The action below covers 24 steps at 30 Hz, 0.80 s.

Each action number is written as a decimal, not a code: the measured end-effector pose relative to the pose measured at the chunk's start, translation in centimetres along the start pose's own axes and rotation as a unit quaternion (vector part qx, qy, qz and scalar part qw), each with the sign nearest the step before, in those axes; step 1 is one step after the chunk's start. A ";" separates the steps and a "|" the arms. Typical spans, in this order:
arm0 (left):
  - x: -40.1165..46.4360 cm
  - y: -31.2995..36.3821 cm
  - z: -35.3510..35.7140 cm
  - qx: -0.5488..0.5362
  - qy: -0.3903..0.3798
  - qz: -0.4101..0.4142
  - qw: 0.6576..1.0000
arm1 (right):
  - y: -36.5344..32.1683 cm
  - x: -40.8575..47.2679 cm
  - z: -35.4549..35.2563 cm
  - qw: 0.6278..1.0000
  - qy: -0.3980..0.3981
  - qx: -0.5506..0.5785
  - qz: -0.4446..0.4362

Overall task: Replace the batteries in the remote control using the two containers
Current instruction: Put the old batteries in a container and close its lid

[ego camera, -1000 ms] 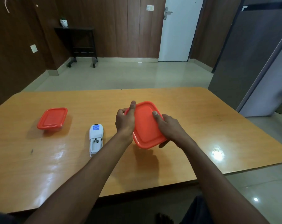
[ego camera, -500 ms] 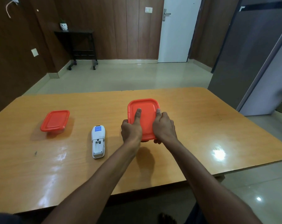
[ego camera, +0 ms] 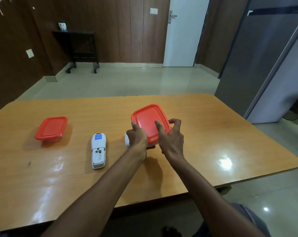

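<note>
At the centre of the frame, both hands grasp the square red-lidded plastic container — left hand at its left edge, right hand at its right. The white remote control lies lower left, long axis toward the viewer — nearer the left hand.

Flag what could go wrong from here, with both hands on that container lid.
1. Both hands, left hand and right hand, grip the red-lidded container, which is tilted; if the lid pops suddenly, whatever is inside may spill across the table.
2. The remote lies back-up, compartment open, close to the left forearm; a jerk could knock it.
</note>
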<state>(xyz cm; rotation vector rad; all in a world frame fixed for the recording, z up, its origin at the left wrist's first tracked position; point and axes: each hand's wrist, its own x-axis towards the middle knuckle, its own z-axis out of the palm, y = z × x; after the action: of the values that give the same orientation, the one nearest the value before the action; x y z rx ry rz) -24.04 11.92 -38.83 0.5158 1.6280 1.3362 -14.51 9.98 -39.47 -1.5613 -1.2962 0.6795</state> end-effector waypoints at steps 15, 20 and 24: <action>2.4 -1.8 8.7 0.066 -0.225 0.043 0.971 | 4.2 9.2 -8.0 0.970 0.052 0.075 0.226; 5.7 -2.2 17.0 0.029 -0.294 0.004 0.955 | 7.5 17.3 -10.4 0.965 0.106 0.076 0.229; 9.3 -1.5 24.0 -0.005 -0.321 -0.009 0.947 | 11.0 24.6 -11.2 0.958 0.162 0.108 0.210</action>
<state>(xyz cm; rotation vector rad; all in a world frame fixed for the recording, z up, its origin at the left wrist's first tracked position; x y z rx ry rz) -7.70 31.44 -43.12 0.8265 1.0789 1.0122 6.65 29.95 -41.39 -1.6954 -0.6292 0.7595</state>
